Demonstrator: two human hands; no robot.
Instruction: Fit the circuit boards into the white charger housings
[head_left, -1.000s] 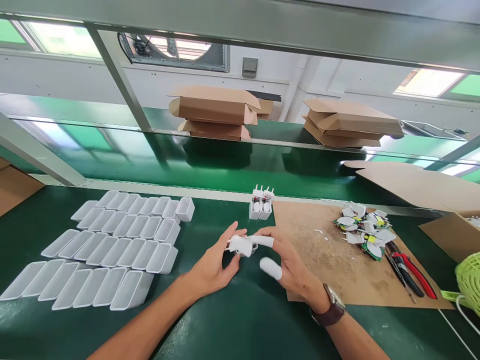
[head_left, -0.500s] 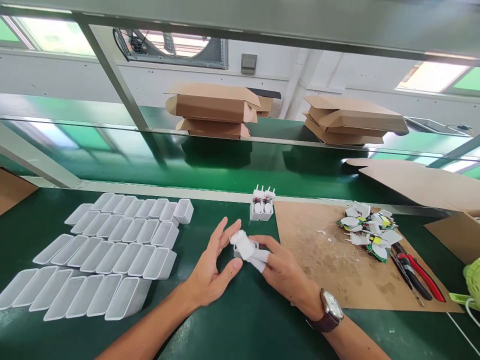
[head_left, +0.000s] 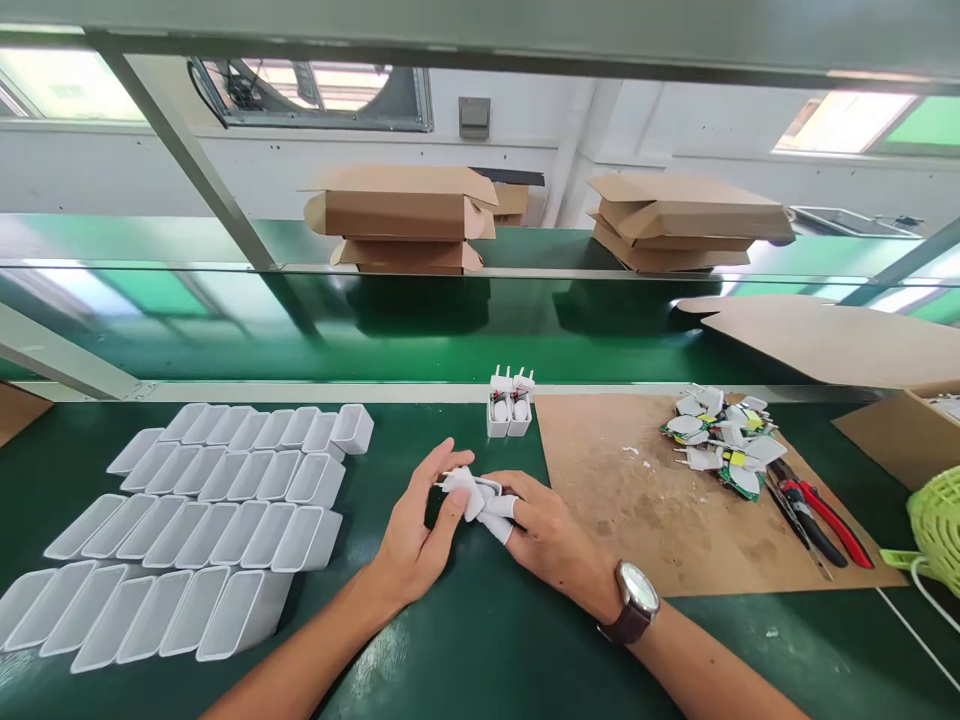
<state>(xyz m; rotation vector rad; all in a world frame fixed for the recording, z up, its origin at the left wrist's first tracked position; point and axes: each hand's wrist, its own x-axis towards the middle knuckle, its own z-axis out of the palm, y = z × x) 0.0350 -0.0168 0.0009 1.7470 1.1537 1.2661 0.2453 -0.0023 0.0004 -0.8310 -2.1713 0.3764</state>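
My left hand (head_left: pixel 420 540) pinches a white plug piece (head_left: pixel 460 486) between thumb and fingers, its metal pins pointing left. Against it, my right hand (head_left: pixel 551 530) grips a small white plastic housing (head_left: pixel 491 488), mostly covered by the fingers. White covers wrap some right fingertips. Whether plug piece and housing are joined cannot be told. Beyond my hands stand two upright white housings (head_left: pixel 508 415) with plug pieces and wires on top. Rows of open white housings (head_left: pixel 240 610) lie on the left.
On the right, a brown cardboard sheet (head_left: pixel 600 540) bears a pile of circuit boards with white plug parts (head_left: pixel 724 435), red-handled pliers (head_left: pixel 832 525) and tweezers (head_left: pixel 799 530). A green basket (head_left: pixel 937 530) stands at the right edge. Flattened cartons (head_left: pixel 405 215) lie on the shelf behind.
My left thumb and fingers have closed onto the white plug piece, having been apart before. The plug piece's pins now point left. The view has shifted slightly.
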